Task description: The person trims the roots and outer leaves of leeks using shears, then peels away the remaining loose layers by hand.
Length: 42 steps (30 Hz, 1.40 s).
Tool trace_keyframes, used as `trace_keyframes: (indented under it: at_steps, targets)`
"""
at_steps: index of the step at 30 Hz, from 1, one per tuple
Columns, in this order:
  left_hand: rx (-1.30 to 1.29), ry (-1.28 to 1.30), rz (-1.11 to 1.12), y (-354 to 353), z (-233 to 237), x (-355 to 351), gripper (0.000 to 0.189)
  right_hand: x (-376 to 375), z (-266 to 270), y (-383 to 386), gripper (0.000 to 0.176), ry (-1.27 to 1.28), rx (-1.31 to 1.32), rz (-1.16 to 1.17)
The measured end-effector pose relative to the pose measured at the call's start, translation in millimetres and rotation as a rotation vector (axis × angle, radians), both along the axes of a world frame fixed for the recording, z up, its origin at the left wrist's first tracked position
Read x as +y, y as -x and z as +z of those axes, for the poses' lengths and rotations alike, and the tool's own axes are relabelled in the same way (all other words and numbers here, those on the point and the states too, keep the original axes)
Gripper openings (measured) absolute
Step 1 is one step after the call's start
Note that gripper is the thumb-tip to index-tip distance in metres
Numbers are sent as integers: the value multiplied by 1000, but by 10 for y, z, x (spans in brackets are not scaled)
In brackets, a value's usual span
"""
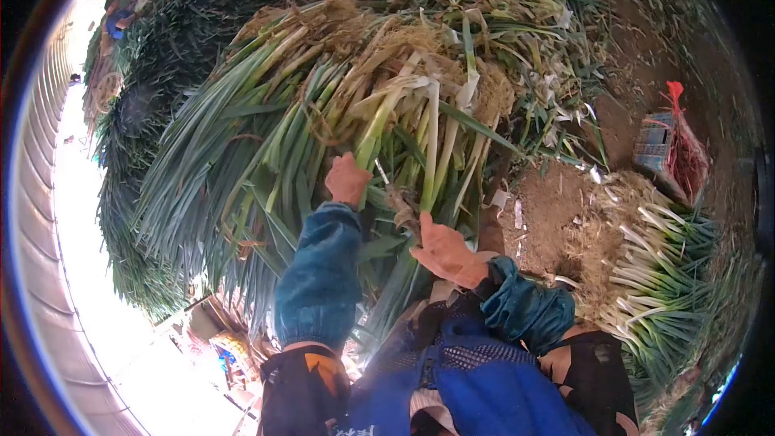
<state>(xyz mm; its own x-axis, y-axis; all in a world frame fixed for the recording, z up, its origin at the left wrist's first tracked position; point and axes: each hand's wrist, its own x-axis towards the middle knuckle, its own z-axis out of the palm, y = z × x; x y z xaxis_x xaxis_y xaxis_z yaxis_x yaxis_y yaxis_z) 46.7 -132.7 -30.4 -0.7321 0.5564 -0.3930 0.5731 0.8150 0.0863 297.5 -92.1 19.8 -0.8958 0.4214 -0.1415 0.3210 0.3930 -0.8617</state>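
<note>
A big heap of leeks [291, 113] lies before me, roots at the top and long green leaves toward the lower left. My left hand [349, 180] is closed at the base of a bright green leek [373, 136], its fingers curled and partly hidden from me. Lower and to the right, my right hand [450, 252] is closed on the lower end of a short knife-like tool [399, 203]. That tool has a thin pale tip and a brownish wrapped handle, and it points up toward the left hand. A white leek stalk [433, 141] stands out above it.
Trimmed leeks [658, 266] lie in a row at the right, white ends inward. Behind them sits a bag with red netting [686, 153]. Loose leaf scraps [525, 40] cover the ground at the top. A darker leek pile [153, 113] rises at the left.
</note>
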Motion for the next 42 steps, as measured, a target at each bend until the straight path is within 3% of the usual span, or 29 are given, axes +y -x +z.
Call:
trace_keyframes:
  at_steps: [3,6,13,16,19,22,25,30,35,38,42]
  targets:
    - [-44,-2,52,-266,18,-4,51,62,-4,54,69,122,-341,48]
    - [-62,-13,55,-428,132,33,46,307,0,112,69,148,-414,11]
    - [-93,-75,118,-627,134,-114,41,97,235,-41,59,161,-410,42]
    - [-79,-160,119,-813,190,-218,40,334,-60,149,65,134,-326,-31]
    - [-77,-214,112,-940,215,-344,39,536,-74,215,65,178,-430,-84]
    - [-113,-196,153,-989,205,-399,40,247,8,-230,60,114,-165,17]
    - [-111,-228,194,-1113,294,-587,42,94,359,-307,58,277,-497,121]
    - [-210,-186,242,-1205,485,-683,42,360,-163,34,34,-17,-85,-73]
    - [-307,-312,326,-1223,408,-855,48,867,-463,632,27,-10,-401,-185]
    - [-332,-294,288,-1215,430,-914,47,872,-550,547,31,-36,-325,-205]
    - [-472,-362,390,-1222,379,-1002,45,703,-200,348,35,9,-362,-60]
